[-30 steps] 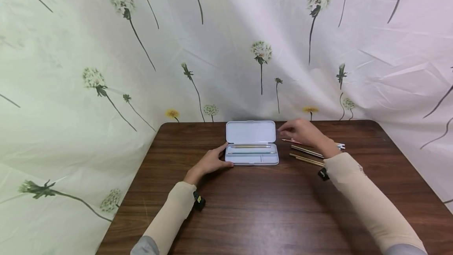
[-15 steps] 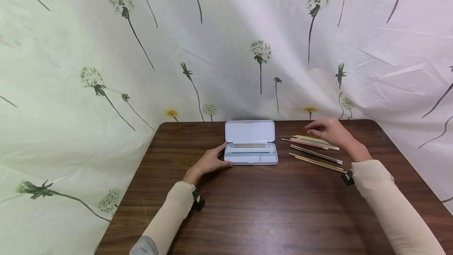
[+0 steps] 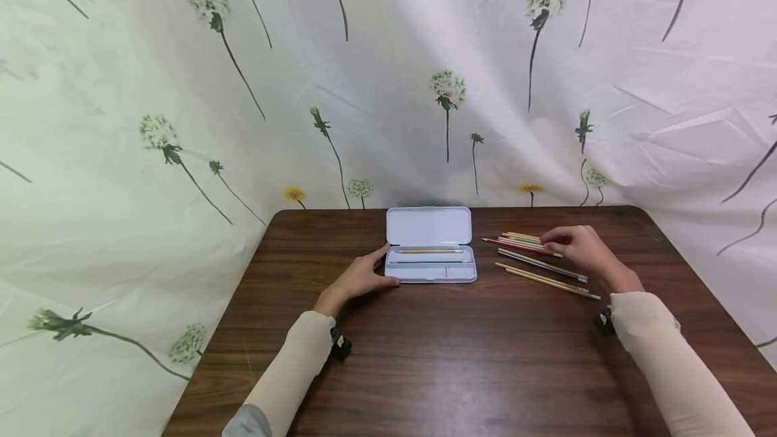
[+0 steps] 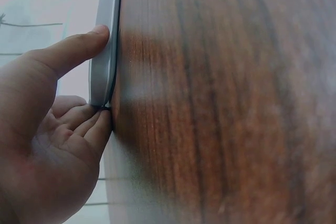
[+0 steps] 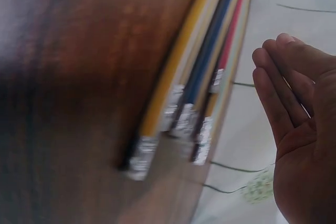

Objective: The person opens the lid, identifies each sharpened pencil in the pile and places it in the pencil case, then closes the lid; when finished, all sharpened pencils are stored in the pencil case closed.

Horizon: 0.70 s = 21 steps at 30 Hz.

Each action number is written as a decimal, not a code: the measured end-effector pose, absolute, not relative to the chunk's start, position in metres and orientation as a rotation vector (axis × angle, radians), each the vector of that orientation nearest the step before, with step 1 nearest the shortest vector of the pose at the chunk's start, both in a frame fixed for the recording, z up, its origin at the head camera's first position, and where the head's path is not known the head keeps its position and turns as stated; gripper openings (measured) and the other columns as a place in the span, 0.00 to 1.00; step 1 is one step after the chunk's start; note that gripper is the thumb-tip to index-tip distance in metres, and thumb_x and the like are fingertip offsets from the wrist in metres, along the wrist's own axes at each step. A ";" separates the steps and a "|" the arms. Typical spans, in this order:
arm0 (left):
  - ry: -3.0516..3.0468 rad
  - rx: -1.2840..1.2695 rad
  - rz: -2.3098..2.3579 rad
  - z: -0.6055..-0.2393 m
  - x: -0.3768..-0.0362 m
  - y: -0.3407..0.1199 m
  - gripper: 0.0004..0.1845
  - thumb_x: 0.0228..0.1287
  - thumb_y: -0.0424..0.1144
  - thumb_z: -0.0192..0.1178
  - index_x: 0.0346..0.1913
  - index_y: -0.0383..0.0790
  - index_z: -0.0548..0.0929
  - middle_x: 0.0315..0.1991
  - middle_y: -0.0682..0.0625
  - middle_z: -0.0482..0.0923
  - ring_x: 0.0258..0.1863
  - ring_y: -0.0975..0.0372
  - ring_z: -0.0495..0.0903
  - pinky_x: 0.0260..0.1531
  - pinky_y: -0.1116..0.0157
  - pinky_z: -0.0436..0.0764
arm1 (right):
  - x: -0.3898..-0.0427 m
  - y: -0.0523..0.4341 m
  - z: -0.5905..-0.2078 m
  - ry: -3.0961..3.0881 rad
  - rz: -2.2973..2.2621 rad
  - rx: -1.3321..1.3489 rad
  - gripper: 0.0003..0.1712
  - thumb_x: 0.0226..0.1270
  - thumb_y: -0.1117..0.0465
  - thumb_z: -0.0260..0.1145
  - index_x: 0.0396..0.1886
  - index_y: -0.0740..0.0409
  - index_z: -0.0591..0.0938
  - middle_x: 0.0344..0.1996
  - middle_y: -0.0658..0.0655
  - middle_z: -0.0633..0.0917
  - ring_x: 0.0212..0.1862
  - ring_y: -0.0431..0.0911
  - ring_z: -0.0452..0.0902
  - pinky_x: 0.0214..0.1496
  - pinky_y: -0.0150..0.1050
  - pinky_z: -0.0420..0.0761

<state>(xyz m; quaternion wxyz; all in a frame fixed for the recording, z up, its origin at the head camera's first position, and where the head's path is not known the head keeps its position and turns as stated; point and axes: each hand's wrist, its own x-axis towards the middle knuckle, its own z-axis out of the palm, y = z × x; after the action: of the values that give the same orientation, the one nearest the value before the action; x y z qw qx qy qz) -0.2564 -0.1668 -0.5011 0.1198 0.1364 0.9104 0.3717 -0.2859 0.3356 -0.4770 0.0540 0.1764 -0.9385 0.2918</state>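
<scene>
While the left hand (image 3: pixel 362 278) rests against the nine o'clock end of the open white pencil case (image 3: pixel 431 262), thumb and fingers lightly touching its edge, the right hand (image 3: pixel 579 247) hangs over the loose pencils (image 3: pixel 528 243) at about three o'clock from the case. Its fingers are straight and relaxed in the wrist view, gripping nothing. Two pencils already lie inside the case's tray. Everything sits on a dark wooden table (image 3: pixel 461 356), toward twelve o'clock.
</scene>
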 end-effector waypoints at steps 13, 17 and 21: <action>2.671 0.407 1.066 -0.503 -0.259 -0.167 0.51 0.69 0.50 0.74 0.87 0.44 0.56 0.84 0.40 0.60 0.82 0.48 0.64 0.78 0.48 0.68 | -0.289 0.345 -0.498 -2.865 0.881 0.549 0.07 0.72 0.67 0.72 0.46 0.62 0.93 0.43 0.62 0.94 0.49 0.61 0.89 0.51 0.56 0.87; 2.666 0.407 1.072 -0.503 -0.260 -0.167 0.52 0.69 0.50 0.74 0.87 0.45 0.55 0.84 0.40 0.60 0.82 0.48 0.63 0.78 0.48 0.68 | -0.289 0.343 -0.500 -2.877 0.885 0.561 0.07 0.72 0.67 0.73 0.46 0.62 0.93 0.42 0.62 0.94 0.49 0.62 0.89 0.53 0.60 0.87; 2.652 0.402 1.096 -0.503 -0.259 -0.168 0.52 0.68 0.50 0.74 0.87 0.45 0.55 0.84 0.40 0.60 0.82 0.47 0.63 0.78 0.46 0.68 | -0.290 0.342 -0.503 -2.874 0.881 0.588 0.08 0.71 0.70 0.72 0.46 0.64 0.92 0.42 0.63 0.93 0.47 0.60 0.90 0.51 0.59 0.87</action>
<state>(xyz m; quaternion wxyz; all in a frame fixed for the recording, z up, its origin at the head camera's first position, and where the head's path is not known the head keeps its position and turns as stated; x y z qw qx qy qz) -0.2594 -0.1678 -0.5032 0.1216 0.1376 0.9085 0.3754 -0.2903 0.3424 -0.5033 0.0392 0.1918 -0.9376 0.2873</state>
